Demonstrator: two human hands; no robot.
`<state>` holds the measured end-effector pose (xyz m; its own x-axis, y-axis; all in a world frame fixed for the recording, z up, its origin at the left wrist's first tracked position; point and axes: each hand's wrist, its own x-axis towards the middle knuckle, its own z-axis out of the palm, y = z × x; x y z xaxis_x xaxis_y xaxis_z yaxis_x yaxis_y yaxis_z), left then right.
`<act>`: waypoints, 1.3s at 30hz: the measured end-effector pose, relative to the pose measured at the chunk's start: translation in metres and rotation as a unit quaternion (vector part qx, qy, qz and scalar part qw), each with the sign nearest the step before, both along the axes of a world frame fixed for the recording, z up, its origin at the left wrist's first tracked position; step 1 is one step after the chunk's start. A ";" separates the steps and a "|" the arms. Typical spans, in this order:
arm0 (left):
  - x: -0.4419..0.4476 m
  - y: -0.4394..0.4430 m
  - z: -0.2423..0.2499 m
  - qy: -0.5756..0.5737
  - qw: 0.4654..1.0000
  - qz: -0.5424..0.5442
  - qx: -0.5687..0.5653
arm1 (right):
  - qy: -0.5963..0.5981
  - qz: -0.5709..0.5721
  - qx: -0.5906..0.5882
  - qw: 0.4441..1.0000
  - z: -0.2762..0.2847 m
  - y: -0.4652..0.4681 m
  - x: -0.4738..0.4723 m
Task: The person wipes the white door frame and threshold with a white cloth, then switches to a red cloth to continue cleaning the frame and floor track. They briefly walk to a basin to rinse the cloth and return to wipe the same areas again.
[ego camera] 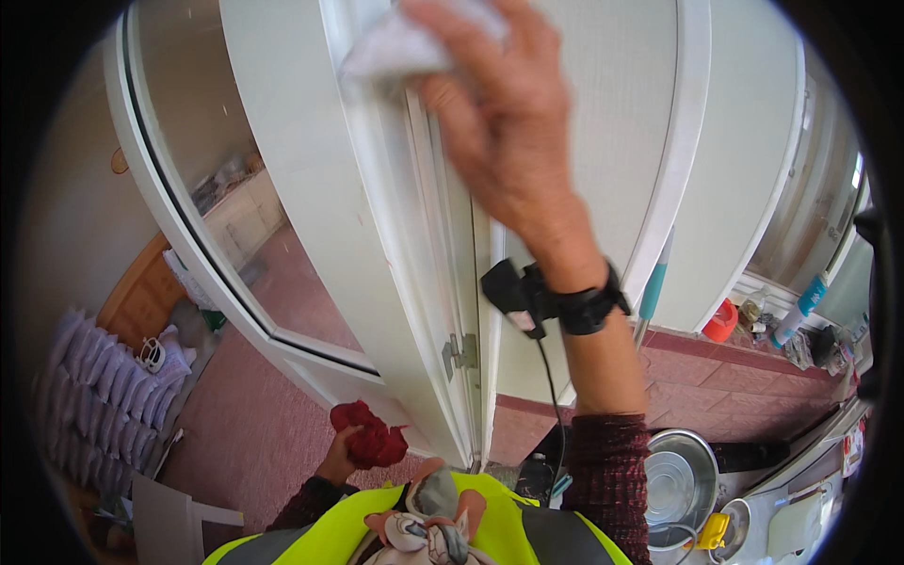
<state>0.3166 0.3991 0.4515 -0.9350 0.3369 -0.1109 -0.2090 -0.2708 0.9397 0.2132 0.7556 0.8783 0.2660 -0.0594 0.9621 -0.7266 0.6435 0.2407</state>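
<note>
High in the view, my right hand (505,106) presses a whitish cloth (402,46) to the white door frame (371,141); both are blurred. A black strap with a small device (519,293) and a cable circles my right wrist. Low on the left, my left hand (339,452) grips a crumpled red cloth (371,434) away from the door. The white door (296,106) has a glass pane (233,162) and stands ajar, with a metal hinge (460,353) low on its edge.
Stacked filled bags (106,388) line the left side by a wooden headboard (141,289). At right are a metal basin (671,480), a yellow object (713,530), a spray can (798,311) on a ledge, a red roll (720,321) and a teal-handled pole (653,282).
</note>
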 end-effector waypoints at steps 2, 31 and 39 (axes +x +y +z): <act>0.003 -0.008 0.001 0.038 0.999 0.002 0.021 | -0.062 -0.038 -0.006 0.997 -0.019 -0.012 -0.007; -0.043 0.020 0.050 -0.163 0.956 0.062 0.235 | 0.014 -0.116 0.003 0.993 0.243 -0.001 -0.030; -0.043 0.008 0.049 -0.177 0.952 0.078 0.236 | 0.002 -0.200 0.088 0.976 0.339 0.012 -0.033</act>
